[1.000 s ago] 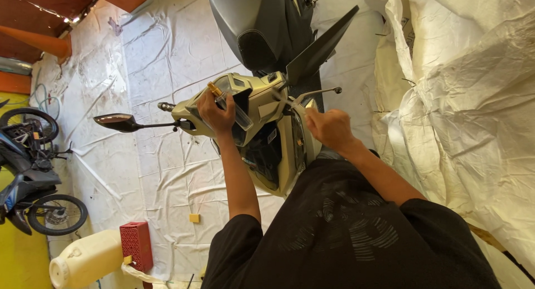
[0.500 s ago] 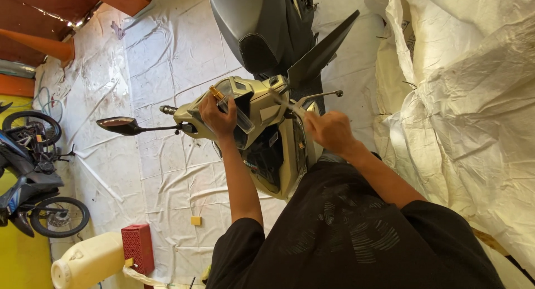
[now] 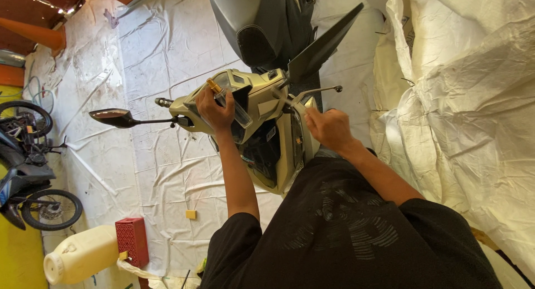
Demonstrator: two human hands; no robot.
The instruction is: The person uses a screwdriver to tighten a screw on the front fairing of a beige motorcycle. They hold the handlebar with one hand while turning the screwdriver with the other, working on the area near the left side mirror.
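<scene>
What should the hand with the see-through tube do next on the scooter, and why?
Probably tip the clear tube a little closer to the beige scooter's handlebar cover. The left hand holds the tube right over that cover, while the right hand grips the other handlebar side, seemingly steadying the scooter.

Hands [image 3: 214,108] on beige scooter [image 3: 267,133], apparently.

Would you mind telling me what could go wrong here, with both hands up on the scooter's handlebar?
1. The left hand grips a clear tube with a gold cap tilted over the cream scooter; it might slip or leak onto the panels.
2. The right hand is closed beside the thin lever; a finger could get pinched.
3. The mirror sticks out on a long stalk and could be knocked.
</scene>
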